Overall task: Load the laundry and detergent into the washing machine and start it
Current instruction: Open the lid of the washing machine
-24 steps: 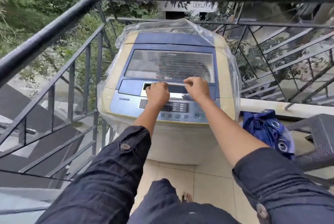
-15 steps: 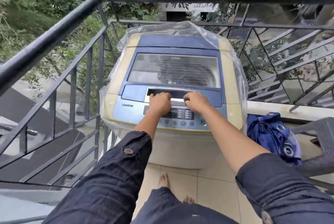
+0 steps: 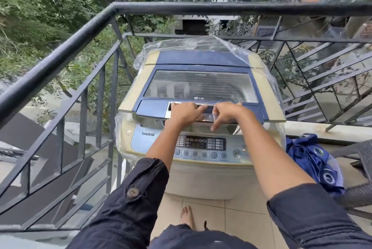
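Nearest the camera, two dark rolled sleeves, the left one with a brown button, and a bare foot on the pale tiled floor. Just past them stands the top-loading washing machine, cream-bodied with a blue top, tucked into the corner of a balcony. Its control panel faces the person: a dark display, a row of round buttons below, "TurboDrum" printed at the left. Both forearms reach over that panel. The left hand and right hand sit side by side on the silver handle at the near edge of the lid; each grip is curled around that handle, fingertips tucked under and out of sight. The near edge of the lid stands a little clear of the panel, with a dark gap below. The lid's tinted window carries an LG logo and mirrors a building, so the drum inside cannot be made out. Clear plastic sheeting drapes the far end and sides. To the right, a crumpled blue cloth with round eyelets lies beside a dark woven chair, cut off by the frame. Beyond, the black metal railing, then trees.
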`<state>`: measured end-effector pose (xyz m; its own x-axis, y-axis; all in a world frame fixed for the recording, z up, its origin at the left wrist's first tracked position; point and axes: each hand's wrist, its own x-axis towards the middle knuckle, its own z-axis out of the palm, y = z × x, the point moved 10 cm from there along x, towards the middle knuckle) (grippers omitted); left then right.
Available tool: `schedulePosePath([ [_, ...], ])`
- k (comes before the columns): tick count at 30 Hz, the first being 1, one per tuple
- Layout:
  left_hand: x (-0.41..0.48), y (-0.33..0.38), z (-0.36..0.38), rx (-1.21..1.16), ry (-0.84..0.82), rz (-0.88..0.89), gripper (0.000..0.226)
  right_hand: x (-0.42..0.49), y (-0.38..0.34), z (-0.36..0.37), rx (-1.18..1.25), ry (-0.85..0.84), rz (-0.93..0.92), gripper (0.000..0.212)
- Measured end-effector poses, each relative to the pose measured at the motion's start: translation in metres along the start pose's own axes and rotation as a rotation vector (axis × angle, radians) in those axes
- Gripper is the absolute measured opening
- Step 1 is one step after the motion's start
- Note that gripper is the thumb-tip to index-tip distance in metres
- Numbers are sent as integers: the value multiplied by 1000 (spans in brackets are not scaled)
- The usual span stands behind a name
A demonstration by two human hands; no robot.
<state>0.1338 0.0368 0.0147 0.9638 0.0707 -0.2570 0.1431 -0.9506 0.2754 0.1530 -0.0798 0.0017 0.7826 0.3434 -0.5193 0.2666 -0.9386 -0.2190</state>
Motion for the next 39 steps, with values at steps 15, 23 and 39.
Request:
schedulePosePath([
  [15, 34, 50, -192, 27, 483, 239, 56, -41, -10, -204, 317, 566, -119, 32],
  [23, 56, -5, -241, -322, 927, 61, 45, -43, 10, -278, 519, 1166, -24, 39],
  [39, 197, -19, -293, -480, 881, 134, 33, 57, 26, -327, 492, 1508, -119, 38],
])
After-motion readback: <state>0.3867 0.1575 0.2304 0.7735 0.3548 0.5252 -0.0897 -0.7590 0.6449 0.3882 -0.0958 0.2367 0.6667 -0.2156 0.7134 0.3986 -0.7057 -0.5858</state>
